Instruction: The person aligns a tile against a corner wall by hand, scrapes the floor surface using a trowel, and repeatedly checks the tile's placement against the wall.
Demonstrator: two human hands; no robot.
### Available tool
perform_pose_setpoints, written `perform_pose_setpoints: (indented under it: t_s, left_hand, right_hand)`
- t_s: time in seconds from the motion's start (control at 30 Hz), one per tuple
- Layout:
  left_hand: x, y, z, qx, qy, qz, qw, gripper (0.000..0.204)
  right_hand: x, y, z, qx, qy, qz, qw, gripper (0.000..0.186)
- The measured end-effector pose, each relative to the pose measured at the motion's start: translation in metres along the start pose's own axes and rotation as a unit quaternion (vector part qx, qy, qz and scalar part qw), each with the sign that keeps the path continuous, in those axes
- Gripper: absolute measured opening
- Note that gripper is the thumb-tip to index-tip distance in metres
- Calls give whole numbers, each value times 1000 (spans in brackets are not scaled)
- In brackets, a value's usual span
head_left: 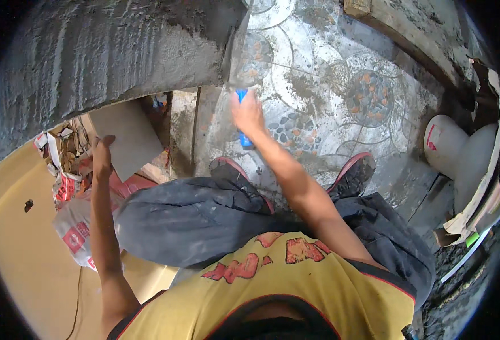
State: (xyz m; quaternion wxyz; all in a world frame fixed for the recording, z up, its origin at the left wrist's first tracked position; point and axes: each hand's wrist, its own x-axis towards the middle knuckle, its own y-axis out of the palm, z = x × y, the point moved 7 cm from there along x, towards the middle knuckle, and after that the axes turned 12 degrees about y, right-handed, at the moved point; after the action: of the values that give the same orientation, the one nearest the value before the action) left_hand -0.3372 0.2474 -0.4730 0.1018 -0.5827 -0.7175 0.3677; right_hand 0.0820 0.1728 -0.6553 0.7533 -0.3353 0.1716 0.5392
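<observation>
My right hand (pixel 248 116) is closed around the blue handle (pixel 245 140) of a tool, just right of the end of a slab coated in wet grey mortar (pixel 148 51). The tool's far end is smeared by motion, so its kind is unclear. Lower left, my left hand (pixel 103 148) is at the near left edge of a flat grey panel (pixel 128 139), its thumb over the face and the other fingers mostly hidden. This panel sits tilted under the slab's near edge.
Patterned paving (pixel 329 113) with pebble circles lies under my shoes (pixel 352 175). Left of my leg are a plastic bag (pixel 80 232) and torn packaging (pixel 66 150). White containers (pixel 447 144) stand at the right, beside a torn board (pixel 490 164). A timber beam (pixel 408 48) crosses the upper right.
</observation>
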Motion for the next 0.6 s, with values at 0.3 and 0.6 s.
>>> perform_pose_setpoints:
  t_s: [0.3, 0.6]
  left_hand:
    - [1, -11, 8, -26, 17, 38, 999, 34]
    - [7, -24, 27, -7, -20, 4, 1000, 36]
  right_hand:
    - [-6, 6, 1, -15, 32, 18, 999, 52]
    - [-3, 6, 6, -40, 43, 17, 998, 53]
